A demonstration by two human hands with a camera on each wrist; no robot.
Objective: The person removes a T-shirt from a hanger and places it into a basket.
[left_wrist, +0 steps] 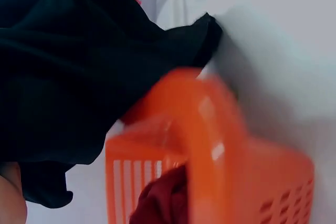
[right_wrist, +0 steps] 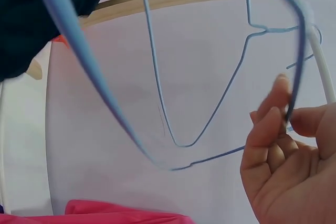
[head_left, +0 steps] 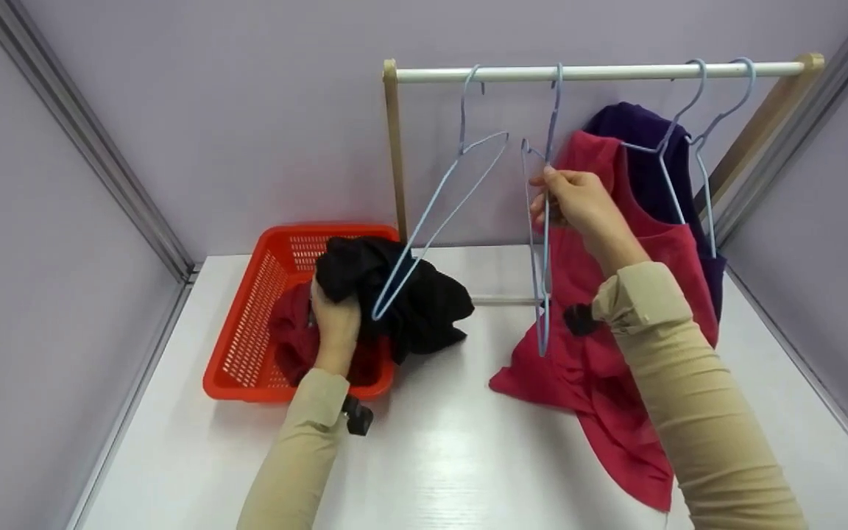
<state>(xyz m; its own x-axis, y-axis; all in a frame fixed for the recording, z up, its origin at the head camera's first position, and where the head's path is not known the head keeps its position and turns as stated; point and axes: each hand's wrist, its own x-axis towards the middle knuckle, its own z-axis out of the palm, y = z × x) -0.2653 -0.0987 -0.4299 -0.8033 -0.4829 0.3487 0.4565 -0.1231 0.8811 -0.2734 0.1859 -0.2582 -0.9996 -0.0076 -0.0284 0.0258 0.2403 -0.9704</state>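
In the head view, my left hand (head_left: 337, 324) grips a bunched black garment (head_left: 428, 313) over the right side of the orange-red basket (head_left: 227, 353). The cloth covers most of its fingers and spills past the basket's rim. My right hand (head_left: 582, 210) pinches a light blue wire hanger (head_left: 552, 121) just below its neck, thumb against the fingers. That hanger's hook is over the rail, and it carries no clothing. From the right wrist, the pinched wire (right_wrist: 300, 51) runs between thumb and fingertips, with dark cloth (right_wrist: 42, 30) at upper left.
A second bare blue hanger (head_left: 462, 114) hangs to the left on the white rail (head_left: 623, 72), its lower end overlapping the black cloth. At right hang a crimson sleeveless garment (head_left: 578, 265) and a dark purple one (head_left: 634, 165). Dark red cloth (head_left: 295, 338) lies in the basket.
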